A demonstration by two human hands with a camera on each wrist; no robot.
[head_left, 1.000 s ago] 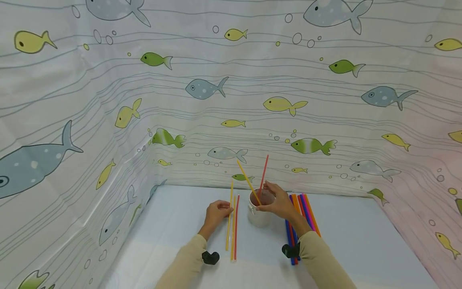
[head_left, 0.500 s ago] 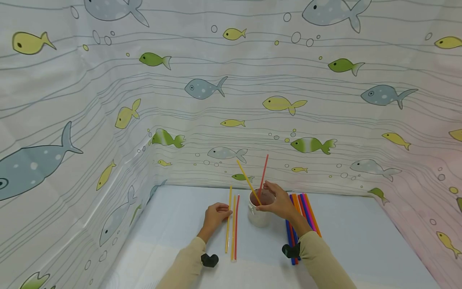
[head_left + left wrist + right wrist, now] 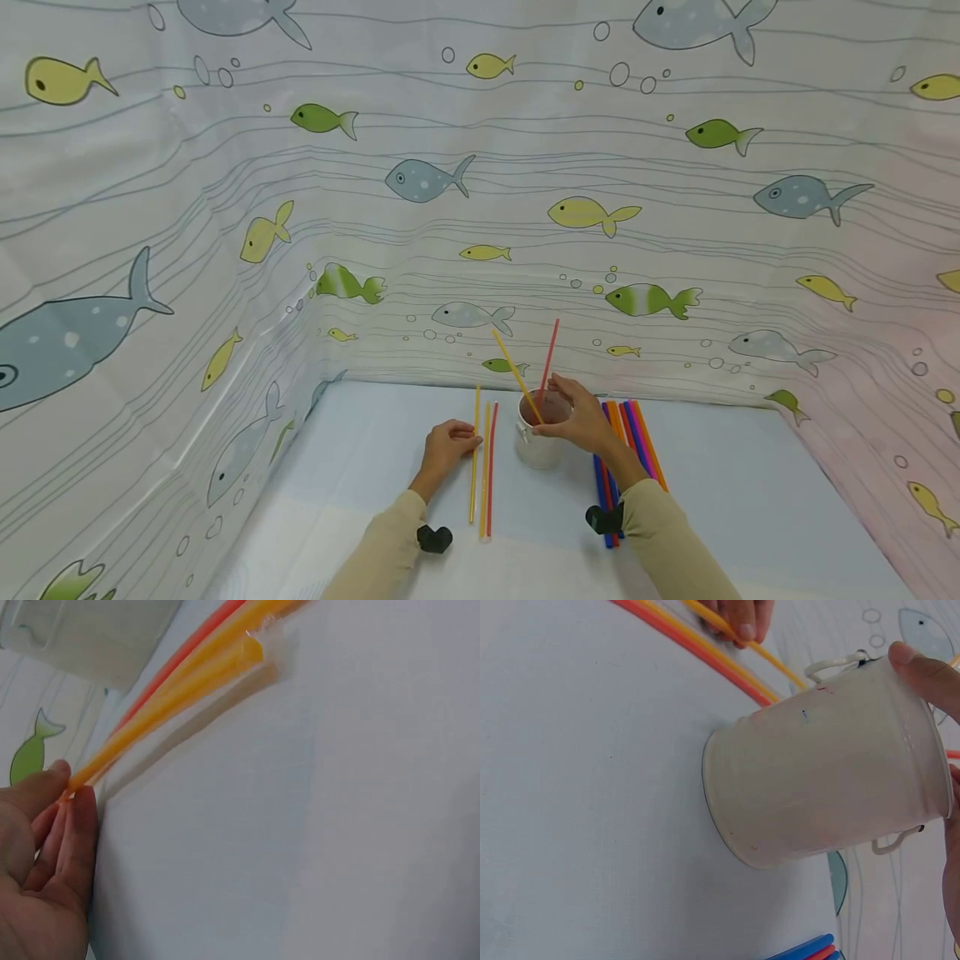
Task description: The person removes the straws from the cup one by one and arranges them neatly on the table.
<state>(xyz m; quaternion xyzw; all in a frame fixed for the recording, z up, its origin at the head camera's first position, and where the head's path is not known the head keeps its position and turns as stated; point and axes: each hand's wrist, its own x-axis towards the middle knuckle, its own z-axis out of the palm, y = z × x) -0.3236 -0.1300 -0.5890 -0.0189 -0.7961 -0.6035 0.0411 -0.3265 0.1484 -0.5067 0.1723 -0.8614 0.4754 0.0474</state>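
My left hand (image 3: 447, 448) pinches a wrapped yellow-orange drinking straw (image 3: 157, 716) between thumb and fingers, close above the table. Clear film shows at the straw's near end. Just right of it lie another yellow straw (image 3: 483, 508) and a red straw (image 3: 491, 492), side by side. My right hand (image 3: 581, 423) grips the rim of a small cream bucket (image 3: 817, 765) with two little side handles, thumb on the near side. The bucket stands upright in the head view. Inside lean a yellow straw (image 3: 510, 357) and a red straw (image 3: 550, 354); their lower ends are hidden.
To the right, partly under my right forearm, lies a row of thicker blue, red, orange and pink straws (image 3: 643, 450). A fish-patterned cloth (image 3: 525, 167) encloses the white table (image 3: 735, 492) at the back and both sides.
My left hand has shifted slightly left, and the pinched straw has come a little nearer to me. My right hand stays on the bucket's rim.
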